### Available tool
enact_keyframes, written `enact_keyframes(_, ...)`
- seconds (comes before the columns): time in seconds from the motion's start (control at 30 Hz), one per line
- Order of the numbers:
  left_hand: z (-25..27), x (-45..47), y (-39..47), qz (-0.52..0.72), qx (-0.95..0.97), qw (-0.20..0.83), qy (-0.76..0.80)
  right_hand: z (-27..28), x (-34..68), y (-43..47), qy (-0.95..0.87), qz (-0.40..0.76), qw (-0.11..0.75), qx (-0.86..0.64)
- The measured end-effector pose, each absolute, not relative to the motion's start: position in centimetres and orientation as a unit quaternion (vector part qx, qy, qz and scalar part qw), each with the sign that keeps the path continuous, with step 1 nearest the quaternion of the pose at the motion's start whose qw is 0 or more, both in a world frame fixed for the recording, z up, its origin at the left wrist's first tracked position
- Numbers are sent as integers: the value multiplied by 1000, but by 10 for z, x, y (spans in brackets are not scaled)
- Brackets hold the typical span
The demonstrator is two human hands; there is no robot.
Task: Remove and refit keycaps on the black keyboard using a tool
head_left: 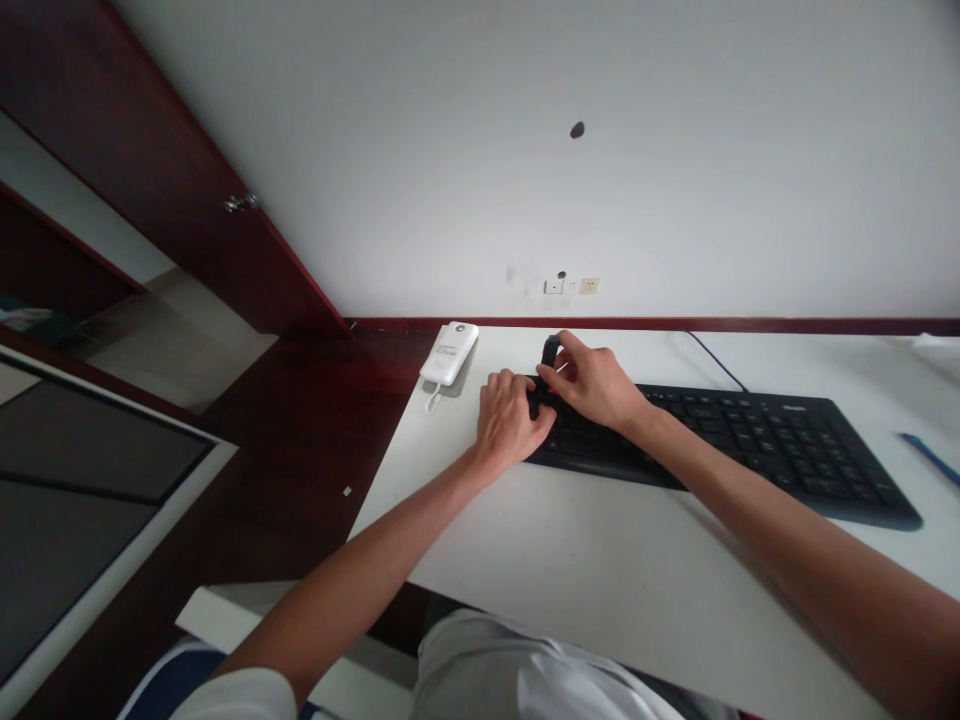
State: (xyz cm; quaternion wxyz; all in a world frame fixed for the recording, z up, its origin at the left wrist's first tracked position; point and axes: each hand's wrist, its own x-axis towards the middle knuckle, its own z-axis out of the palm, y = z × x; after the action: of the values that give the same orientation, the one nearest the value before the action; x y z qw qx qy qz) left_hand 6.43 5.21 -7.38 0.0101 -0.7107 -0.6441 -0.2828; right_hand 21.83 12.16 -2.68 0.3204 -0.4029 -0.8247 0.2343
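Note:
A black keyboard (750, 440) lies across the white desk. At its left end rests my left hand (510, 415), its fingers curled over the far-left corner and its thumb on the keys. Just to the right, my right hand (589, 380) is closed in a pinch on a small dark block-like piece (550, 351), held upright above the back-left keys. What kind of piece it is, I cannot make out. My right forearm crosses over the keyboard and hides part of its middle.
A white handheld device with a wrist loop (450, 355) lies at the desk's left edge (390, 470). A blue pen-like stick (930, 458) is at the far right. The keyboard's cable (716, 360) runs to the back. Beyond stands the wall (420, 180) with sockets (571, 286).

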Motion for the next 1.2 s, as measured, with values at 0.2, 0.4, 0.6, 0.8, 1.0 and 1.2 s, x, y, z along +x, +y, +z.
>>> enact_keyframes(0.2,-75,64,52,-276,-708,20,-650,-30,223,128,-820,282,307,-393)
enact_keyframes(0.4,-75,66,50,-259,-705,41,-659,-30,215,118,-847,199,301,-391)
enact_keyframes(0.6,-76,65,50,-269,-705,37,-655,-29,219,125,-827,261,304,-395)
enact_keyframes(0.8,-75,63,48,-282,-711,34,-644,-48,231,146,-743,415,328,-411)
enact_keyframes(1.0,-72,61,39,-269,-723,38,-635,-59,231,152,-665,523,366,-388)
enact_keyframes(1.2,-68,59,36,-258,-736,36,-625,-54,234,154,-516,628,439,-383)
